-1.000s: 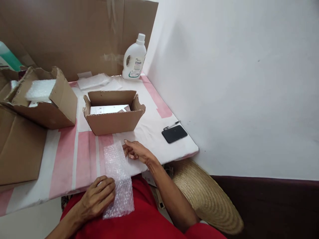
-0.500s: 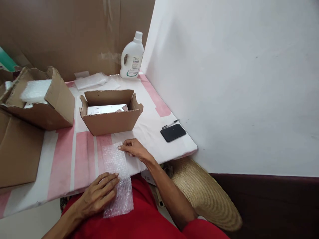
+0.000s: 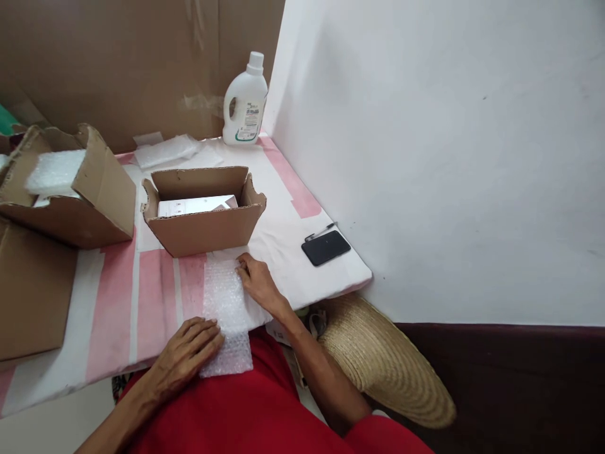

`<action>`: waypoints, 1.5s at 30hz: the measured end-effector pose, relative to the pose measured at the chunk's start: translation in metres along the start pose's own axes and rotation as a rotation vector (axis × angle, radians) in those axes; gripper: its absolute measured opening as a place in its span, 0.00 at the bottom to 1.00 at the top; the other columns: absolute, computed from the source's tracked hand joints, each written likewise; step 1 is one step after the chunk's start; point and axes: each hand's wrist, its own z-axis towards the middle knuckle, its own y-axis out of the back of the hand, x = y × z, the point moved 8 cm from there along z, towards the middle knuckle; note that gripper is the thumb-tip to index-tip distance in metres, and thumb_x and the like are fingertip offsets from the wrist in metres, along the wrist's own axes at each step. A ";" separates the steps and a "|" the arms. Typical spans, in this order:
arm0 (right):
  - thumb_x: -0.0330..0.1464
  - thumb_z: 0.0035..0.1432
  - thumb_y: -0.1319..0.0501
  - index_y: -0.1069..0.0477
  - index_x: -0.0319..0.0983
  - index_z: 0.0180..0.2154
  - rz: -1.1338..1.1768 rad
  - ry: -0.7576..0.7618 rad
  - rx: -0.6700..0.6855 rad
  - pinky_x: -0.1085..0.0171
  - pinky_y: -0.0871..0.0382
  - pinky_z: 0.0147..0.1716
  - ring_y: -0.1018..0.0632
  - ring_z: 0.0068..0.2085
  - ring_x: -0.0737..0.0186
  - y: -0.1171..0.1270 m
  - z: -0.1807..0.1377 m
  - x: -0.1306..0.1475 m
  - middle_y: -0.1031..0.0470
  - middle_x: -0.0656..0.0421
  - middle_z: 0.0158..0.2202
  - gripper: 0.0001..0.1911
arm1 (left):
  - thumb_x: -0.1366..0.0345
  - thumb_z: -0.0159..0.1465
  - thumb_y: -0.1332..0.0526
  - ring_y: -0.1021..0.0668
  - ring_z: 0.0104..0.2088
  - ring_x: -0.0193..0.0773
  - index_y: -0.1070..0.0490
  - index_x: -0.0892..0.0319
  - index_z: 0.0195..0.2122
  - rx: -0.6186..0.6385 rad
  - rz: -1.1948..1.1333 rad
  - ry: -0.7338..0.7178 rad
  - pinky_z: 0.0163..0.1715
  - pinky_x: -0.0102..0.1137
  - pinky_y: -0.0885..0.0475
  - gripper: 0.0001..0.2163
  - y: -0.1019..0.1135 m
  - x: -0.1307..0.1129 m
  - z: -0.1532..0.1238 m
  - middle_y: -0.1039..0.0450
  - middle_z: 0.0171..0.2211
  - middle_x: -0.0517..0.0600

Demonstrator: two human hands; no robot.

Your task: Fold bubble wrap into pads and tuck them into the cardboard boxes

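Note:
A strip of clear bubble wrap (image 3: 224, 296) lies across the table's front edge, its near end hanging over my lap. My right hand (image 3: 258, 280) is closed in a pinch on the strip's upper right edge. At the strip's left side, my left hand (image 3: 191, 350) lies with fingers stretched out over the wrap near the table edge. Just beyond the strip stands an open cardboard box (image 3: 205, 233), with a white printed box (image 3: 196, 205) inside it. The lower part of that white box is hidden.
At left are another open carton (image 3: 106, 195) with bubble wrap in it and a larger carton (image 3: 35, 290). A white jug (image 3: 246, 107) and plastic sheets (image 3: 167, 151) are at the back. A phone (image 3: 326, 247) lies at right; below hangs a straw hat (image 3: 378, 359).
The bubble wrap has slid forward onto the table, so less of it hangs over my lap. My right hand has moved slightly away from me with it. The view has shifted a little.

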 end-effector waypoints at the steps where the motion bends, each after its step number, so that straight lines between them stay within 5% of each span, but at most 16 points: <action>1: 0.25 0.61 0.45 0.30 0.38 0.43 -0.031 0.012 -0.014 0.62 0.34 0.40 0.26 0.36 0.58 -0.001 -0.002 0.002 0.26 0.59 0.32 0.10 | 0.72 0.72 0.51 0.22 0.53 0.42 0.29 0.61 0.56 0.015 -0.001 0.009 0.55 0.40 0.27 0.16 -0.002 0.002 -0.001 0.20 0.49 0.56; 6: 0.23 0.63 0.44 0.32 0.36 0.50 -0.288 0.110 -0.115 0.57 0.31 0.43 0.27 0.43 0.52 -0.001 -0.008 0.007 0.28 0.48 0.47 0.14 | 0.73 0.71 0.48 0.23 0.55 0.43 0.27 0.60 0.54 -0.006 0.036 -0.008 0.56 0.41 0.28 0.15 -0.004 0.003 -0.003 0.20 0.49 0.56; 10: 0.20 0.67 0.48 0.28 0.39 0.40 -0.563 0.489 -0.056 0.59 0.30 0.42 0.29 0.42 0.53 -0.013 -0.019 0.024 0.27 0.51 0.40 0.13 | 0.73 0.70 0.48 0.24 0.57 0.44 0.27 0.62 0.52 0.029 0.008 -0.018 0.56 0.40 0.28 0.14 -0.009 0.003 -0.001 0.21 0.52 0.57; 14: 0.18 0.62 0.45 0.27 0.38 0.38 -0.424 0.693 0.077 0.60 0.30 0.44 0.29 0.42 0.56 -0.013 -0.037 0.031 0.26 0.53 0.39 0.13 | 0.76 0.66 0.48 0.24 0.57 0.44 0.28 0.61 0.53 0.057 -0.019 -0.009 0.55 0.40 0.27 0.17 -0.009 0.005 0.002 0.22 0.52 0.57; 23: 0.16 0.52 0.44 0.24 0.37 0.47 -0.267 0.648 0.216 0.55 0.29 0.50 0.28 0.51 0.53 -0.001 -0.084 0.025 0.22 0.52 0.51 0.23 | 0.72 0.65 0.44 0.21 0.52 0.41 0.30 0.58 0.56 0.017 -0.235 0.116 0.52 0.35 0.25 0.18 -0.002 0.017 0.009 0.20 0.50 0.56; 29: 0.31 0.57 0.34 0.24 0.39 0.49 -0.087 0.497 0.175 0.50 0.33 0.58 0.27 0.59 0.51 0.013 -0.098 0.016 0.23 0.50 0.56 0.16 | 0.62 0.70 0.44 0.18 0.33 0.34 0.25 0.56 0.47 -0.054 -0.319 0.520 0.35 0.27 0.23 0.10 -0.005 0.052 0.017 0.18 0.36 0.48; 33: 0.34 0.69 0.42 0.22 0.40 0.38 -0.032 0.377 0.047 0.51 0.32 0.55 0.24 0.54 0.54 0.012 -0.097 0.015 0.19 0.52 0.48 0.11 | 0.54 0.69 0.43 0.26 0.21 0.31 0.27 0.57 0.51 -0.014 -0.346 0.754 0.22 0.24 0.31 0.16 -0.012 0.068 0.022 0.25 0.24 0.42; 36: 0.31 0.69 0.43 0.23 0.40 0.34 -0.021 0.303 -0.117 0.53 0.31 0.51 0.23 0.50 0.55 0.008 -0.097 0.011 0.19 0.54 0.43 0.12 | 0.54 0.69 0.44 0.29 0.19 0.30 0.29 0.57 0.54 -0.020 -0.290 0.772 0.23 0.25 0.31 0.18 -0.014 0.069 0.025 0.23 0.28 0.42; 38: 0.31 0.68 0.41 0.25 0.40 0.33 -0.014 0.287 -0.214 0.54 0.32 0.50 0.23 0.48 0.56 0.006 -0.098 0.009 0.20 0.54 0.41 0.10 | 0.56 0.69 0.44 0.26 0.21 0.30 0.33 0.57 0.58 -0.049 -0.213 0.741 0.26 0.27 0.28 0.19 -0.016 0.067 0.026 0.20 0.36 0.46; 41: 0.29 0.66 0.40 0.27 0.40 0.32 -0.028 0.294 -0.324 0.55 0.32 0.48 0.23 0.45 0.56 0.004 -0.098 0.008 0.20 0.54 0.40 0.08 | 0.59 0.69 0.42 0.19 0.40 0.40 0.43 0.58 0.67 -0.187 -0.051 0.627 0.39 0.34 0.23 0.26 -0.009 0.058 0.029 0.24 0.52 0.57; 45: 0.27 0.64 0.40 0.31 0.40 0.31 -0.110 0.295 -0.360 0.54 0.32 0.47 0.24 0.44 0.56 0.000 -0.097 0.009 0.21 0.54 0.39 0.08 | 0.65 0.66 0.37 0.26 0.57 0.50 0.50 0.59 0.70 -0.310 0.165 0.472 0.52 0.42 0.27 0.34 0.004 0.041 0.031 0.31 0.57 0.64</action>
